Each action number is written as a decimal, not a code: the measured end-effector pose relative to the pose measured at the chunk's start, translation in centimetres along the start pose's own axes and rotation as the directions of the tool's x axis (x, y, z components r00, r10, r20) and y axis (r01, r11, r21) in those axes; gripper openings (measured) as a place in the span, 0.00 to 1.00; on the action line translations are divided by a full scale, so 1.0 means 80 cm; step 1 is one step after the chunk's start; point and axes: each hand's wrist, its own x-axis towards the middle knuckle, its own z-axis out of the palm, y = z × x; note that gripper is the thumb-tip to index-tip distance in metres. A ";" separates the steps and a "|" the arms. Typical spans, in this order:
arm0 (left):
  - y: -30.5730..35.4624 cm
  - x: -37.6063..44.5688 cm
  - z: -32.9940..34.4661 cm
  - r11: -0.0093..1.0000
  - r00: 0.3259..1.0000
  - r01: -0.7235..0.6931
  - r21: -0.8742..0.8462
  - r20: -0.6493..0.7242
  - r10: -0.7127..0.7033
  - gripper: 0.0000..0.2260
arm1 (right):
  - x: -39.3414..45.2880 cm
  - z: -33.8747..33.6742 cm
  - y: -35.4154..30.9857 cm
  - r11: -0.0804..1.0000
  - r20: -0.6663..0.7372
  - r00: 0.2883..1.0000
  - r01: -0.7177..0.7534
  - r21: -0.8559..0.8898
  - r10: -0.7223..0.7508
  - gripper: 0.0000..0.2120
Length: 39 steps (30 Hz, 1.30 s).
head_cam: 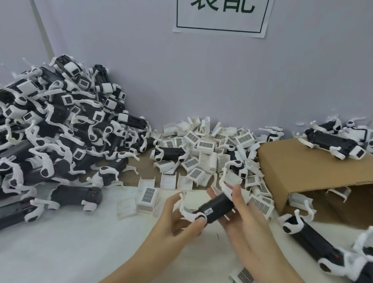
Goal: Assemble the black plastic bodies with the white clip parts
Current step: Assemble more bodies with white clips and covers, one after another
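Both my hands hold one black plastic body above the white table, tilted up to the right. My left hand pinches its near end, where white curved legs stick out. My right hand wraps the body's far half from the right, thumb on top. A white clip part sits at the body's far end by my right fingertips. Loose white clip parts lie heaped behind my hands.
A tall pile of black-and-white bodies fills the left side. A brown cardboard box lies on its side at right, with more bodies on it and several in front. A paper sign hangs on the wall.
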 end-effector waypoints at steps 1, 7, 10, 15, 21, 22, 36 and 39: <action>-0.001 -0.002 0.005 0.999 1.000 -0.021 -0.028 -0.022 0.021 0.29 | -0.003 0.004 0.004 1.000 -0.012 1.000 -0.008 0.030 0.008 0.26; 0.006 0.005 -0.007 0.986 0.986 -0.059 -0.159 -0.161 0.033 0.18 | -0.018 0.016 0.034 0.988 -0.031 0.995 -0.094 0.119 0.099 0.27; 0.004 0.007 -0.017 0.984 0.977 -0.114 -0.135 -0.195 0.087 0.13 | -0.018 0.016 0.049 0.987 0.019 0.994 -0.110 0.121 0.108 0.27; 0.005 0.009 -0.029 0.978 0.988 -0.146 -0.150 -0.080 0.135 0.20 | 0.000 -0.004 0.018 0.998 0.149 0.987 -0.062 -0.020 0.065 0.26; -0.003 0.014 -0.039 0.978 0.975 -0.176 -0.116 0.120 0.190 0.26 | -0.001 -0.020 -0.002 0.981 0.168 0.971 -0.149 -0.123 0.168 0.26; -0.004 0.015 -0.042 0.978 0.968 -0.197 -0.075 0.144 0.206 0.27 | -0.002 -0.019 -0.002 0.977 0.170 0.962 -0.206 -0.061 0.214 0.27; -0.004 0.014 -0.062 0.918 0.916 -0.281 0.281 0.365 0.168 0.52 | -0.008 -0.006 0.016 0.985 0.016 1.000 0.001 -0.174 0.002 0.27; 0.002 0.011 -0.049 0.971 0.963 -0.197 0.136 0.213 0.166 0.39 | -0.012 -0.006 0.015 0.940 0.092 0.995 0.067 -0.333 -0.038 0.35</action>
